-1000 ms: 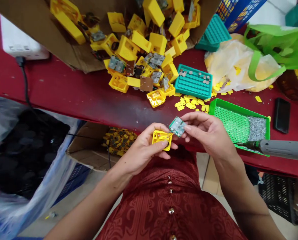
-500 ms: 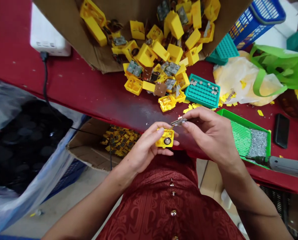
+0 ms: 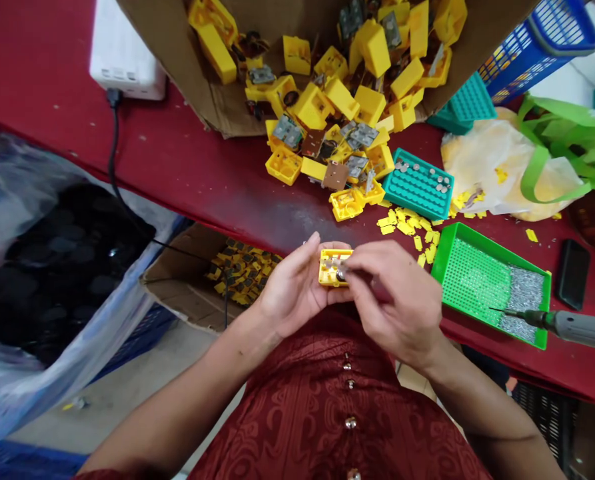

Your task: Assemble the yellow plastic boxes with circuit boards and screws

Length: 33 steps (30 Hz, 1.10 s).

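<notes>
As right hand (image 3: 394, 297) touches — yellow casing (image 3: 331, 268), left-held

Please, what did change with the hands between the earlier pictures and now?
The right hand moved over the yellow casing, its fingers now at the casing's open side. The small board it held earlier cannot be clearly seen now. The left hand still holds the casing. The green tray stayed in place.
</notes>
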### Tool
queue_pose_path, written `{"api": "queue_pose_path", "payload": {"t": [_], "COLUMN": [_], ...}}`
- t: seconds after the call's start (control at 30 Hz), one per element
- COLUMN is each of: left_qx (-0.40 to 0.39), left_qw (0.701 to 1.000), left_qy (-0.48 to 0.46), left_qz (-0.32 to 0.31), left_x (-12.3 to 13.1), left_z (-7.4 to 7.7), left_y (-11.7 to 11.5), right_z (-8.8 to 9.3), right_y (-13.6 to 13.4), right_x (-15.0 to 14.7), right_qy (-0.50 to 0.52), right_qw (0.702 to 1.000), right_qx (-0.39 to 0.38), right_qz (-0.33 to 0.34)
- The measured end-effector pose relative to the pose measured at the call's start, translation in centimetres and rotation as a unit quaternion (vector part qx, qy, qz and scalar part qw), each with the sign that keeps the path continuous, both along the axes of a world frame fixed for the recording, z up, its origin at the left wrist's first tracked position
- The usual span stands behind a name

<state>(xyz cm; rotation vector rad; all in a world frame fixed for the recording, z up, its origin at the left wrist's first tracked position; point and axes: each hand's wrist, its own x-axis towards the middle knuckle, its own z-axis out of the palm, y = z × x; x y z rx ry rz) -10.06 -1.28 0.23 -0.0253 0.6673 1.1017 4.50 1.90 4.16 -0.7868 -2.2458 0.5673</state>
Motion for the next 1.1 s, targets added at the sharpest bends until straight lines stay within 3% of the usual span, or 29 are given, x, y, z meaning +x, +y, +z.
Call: {"api": "queue_pose_path", "payload": {"t": [0.1, 0.23, 0.5, 0.73, 1.1], "left_qx": [0.003, 0.037, 0.062, 0.078, 0.132], "left_qw": [0.999, 0.996, 0.988, 0.995, 0.981], "left_qy": [0.033, 0.074, 0.137, 0.027, 0.132], "left_qz": [0.0, -0.018, -0.022, -0.054, -0.047], "left_x": [-0.3, -0.3, 0.3, 0.2, 0.7], "left_z": [0.2, 0.3, 1.2, 1.1, 0.7], "left_y": [-0.1, -0.5, -0.6, -1.1, -1.8], "right_z": [-0.5, -0.4, 0.5, 1.4, 1.9], "right_y": [-0.7, -0.9, -1.2, -0.9, 0.1], "right_x": [0.4, 1.3, 2.7, 2.7, 3.3], "right_qy": [-0.001, -0.016, -0.051, -0.057, -0.139], "right_qw": [0.997, 0.994, 0.996, 0.997, 0.989], "right_qx": [0.036, 0.055, 0.046, -0.049, -0.056], "right_qz": [0.065, 0.089, 0.048, -0.025, 0.018]}}
